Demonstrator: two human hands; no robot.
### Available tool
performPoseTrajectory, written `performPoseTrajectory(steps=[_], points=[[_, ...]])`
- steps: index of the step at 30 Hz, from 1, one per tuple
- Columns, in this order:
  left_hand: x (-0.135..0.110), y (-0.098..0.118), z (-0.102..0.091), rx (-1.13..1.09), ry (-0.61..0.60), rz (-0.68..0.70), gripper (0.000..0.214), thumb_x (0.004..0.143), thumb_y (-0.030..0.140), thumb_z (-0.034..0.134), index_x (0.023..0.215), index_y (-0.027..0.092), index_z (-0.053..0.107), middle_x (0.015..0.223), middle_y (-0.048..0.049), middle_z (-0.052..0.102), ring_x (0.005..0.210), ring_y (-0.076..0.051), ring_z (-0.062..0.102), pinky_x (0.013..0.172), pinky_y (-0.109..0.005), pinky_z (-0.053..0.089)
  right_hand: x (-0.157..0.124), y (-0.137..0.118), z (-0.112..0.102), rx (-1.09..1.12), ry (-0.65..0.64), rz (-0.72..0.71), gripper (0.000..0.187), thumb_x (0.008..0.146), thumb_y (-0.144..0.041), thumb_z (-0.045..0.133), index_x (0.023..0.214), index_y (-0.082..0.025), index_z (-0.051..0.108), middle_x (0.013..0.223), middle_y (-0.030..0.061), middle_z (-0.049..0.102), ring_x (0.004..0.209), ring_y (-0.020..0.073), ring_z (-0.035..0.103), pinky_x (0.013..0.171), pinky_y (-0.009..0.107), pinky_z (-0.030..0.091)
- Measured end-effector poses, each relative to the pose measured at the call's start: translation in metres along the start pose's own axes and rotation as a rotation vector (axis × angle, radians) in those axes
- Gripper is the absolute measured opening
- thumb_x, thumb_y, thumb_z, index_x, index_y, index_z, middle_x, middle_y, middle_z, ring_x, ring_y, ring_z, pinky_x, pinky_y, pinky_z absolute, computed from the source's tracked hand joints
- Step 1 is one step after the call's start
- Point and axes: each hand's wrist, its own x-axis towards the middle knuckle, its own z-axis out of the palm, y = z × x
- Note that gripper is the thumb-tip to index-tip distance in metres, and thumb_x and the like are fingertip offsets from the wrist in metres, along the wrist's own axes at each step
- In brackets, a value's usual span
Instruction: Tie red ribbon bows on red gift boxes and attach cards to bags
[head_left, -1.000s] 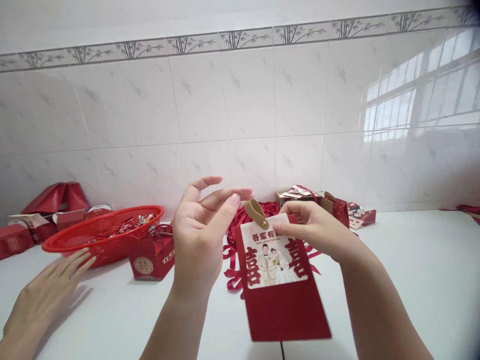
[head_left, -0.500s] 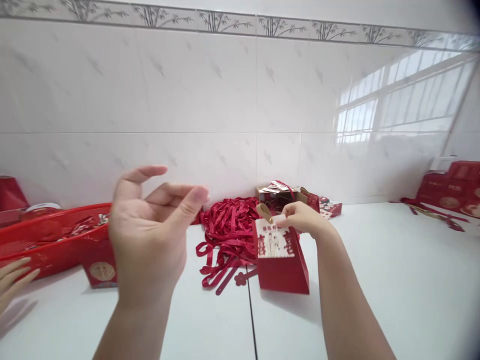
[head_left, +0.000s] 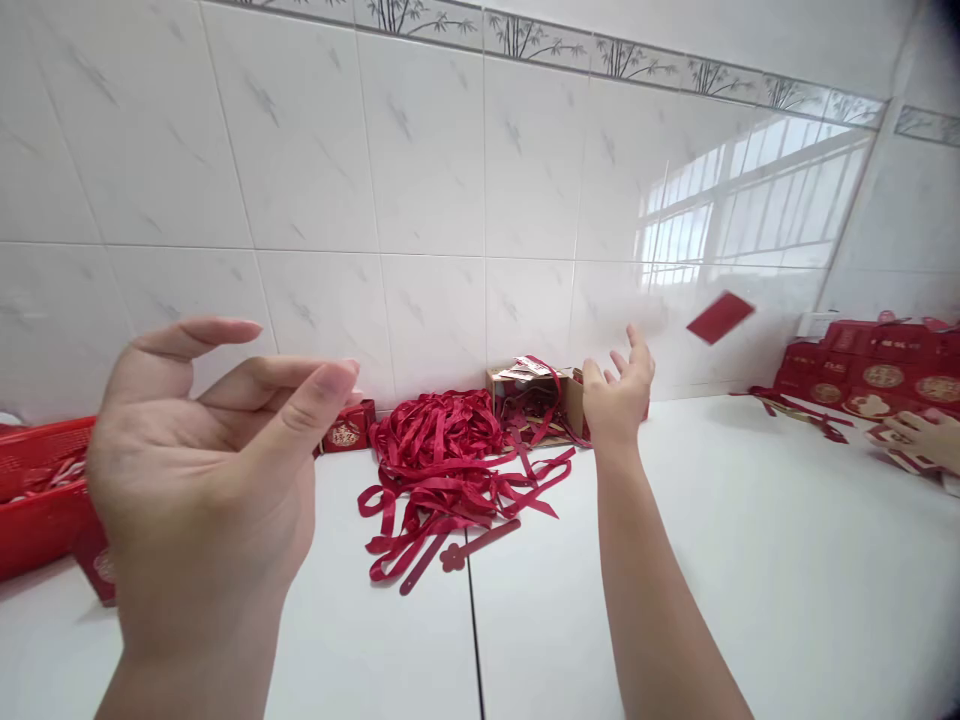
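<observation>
My right hand (head_left: pixel 619 395) is stretched out over the white table (head_left: pixel 750 560), fingers spread and empty. A red gift box (head_left: pixel 720 317) is in mid-air to its right, in front of the tiled wall, heading toward a row of red boxes (head_left: pixel 862 375) at the far right. My left hand (head_left: pixel 206 470) is raised close to the camera, fingers loosely curled apart, holding nothing. A pile of red ribbons (head_left: pixel 450 470) lies between the two hands.
A red plastic basket (head_left: pixel 37 500) sits at the left edge with a small red box (head_left: pixel 96 565) beside it. Another small red box (head_left: pixel 346 430) and an open cardboard box (head_left: pixel 532 395) stand by the wall. Another person's hand (head_left: pixel 919 440) rests at the right edge.
My right hand let go of the red gift box, which now flies to the right. The view has turned right; the other person's hand at the left has left the frame.
</observation>
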Motion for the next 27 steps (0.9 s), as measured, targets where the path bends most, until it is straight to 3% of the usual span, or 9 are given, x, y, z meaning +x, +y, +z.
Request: performPoseTrajectory(steps=[7, 16, 20, 24, 27], points=[[0.004, -0.007, -0.005, 0.036, 0.015, 0.023, 0.040, 0.067, 0.008, 0.074, 0.102, 0.021, 0.057, 0.069, 0.0058, 0.069, 0.059, -0.008, 0.064, 0.071, -0.022, 0.056, -0.004, -0.002, 0.005, 0.017, 0.012, -0.094, 0.070, 0.072, -0.020, 0.050, 0.138, -0.030, 0.030, 0.138, 0.0105, 0.035, 0.114, 0.0254, 0.050, 0.091, 0.046, 0.044], [0.005, -0.011, -0.007, 0.068, 0.025, 0.025, 0.043, 0.065, 0.008, 0.075, 0.101, 0.022, 0.057, 0.067, 0.0060, 0.068, 0.058, -0.008, 0.064, 0.070, -0.022, 0.056, -0.009, -0.008, 0.009, -0.028, -0.011, -0.190, 0.065, 0.075, -0.019, 0.047, 0.137, -0.026, 0.032, 0.136, 0.0112, 0.039, 0.123, 0.0263, 0.042, 0.096, 0.049, 0.041], [0.004, 0.001, -0.007, 0.113, 0.011, 0.020, 0.037, 0.066, 0.007, 0.070, 0.096, 0.024, 0.057, 0.067, 0.0071, 0.067, 0.061, -0.009, 0.064, 0.075, -0.025, 0.056, -0.018, -0.010, 0.016, -0.053, -0.054, -0.200, 0.063, 0.074, -0.019, 0.050, 0.136, -0.023, 0.036, 0.134, 0.0130, 0.041, 0.126, 0.0268, 0.040, 0.097, 0.049, 0.040], [0.009, 0.017, -0.014, 0.122, 0.014, 0.095, 0.032, 0.068, 0.005, 0.064, 0.091, 0.025, 0.057, 0.061, 0.0100, 0.063, 0.059, -0.009, 0.061, 0.080, -0.030, 0.054, -0.038, -0.005, 0.040, -0.066, -0.174, -0.228, 0.058, 0.076, -0.020, 0.050, 0.133, -0.020, 0.042, 0.132, 0.0142, 0.046, 0.126, 0.0270, 0.040, 0.101, 0.050, 0.037], [0.021, 0.020, -0.033, 0.135, 0.038, 0.161, 0.030, 0.069, 0.007, 0.065, 0.092, 0.026, 0.058, 0.061, 0.0108, 0.058, 0.058, -0.007, 0.058, 0.075, -0.028, 0.053, -0.070, -0.003, 0.064, -0.126, -0.462, -0.228, 0.049, 0.083, -0.030, 0.047, 0.130, -0.015, 0.048, 0.132, 0.0164, 0.049, 0.128, 0.0281, 0.038, 0.106, 0.050, 0.030]])
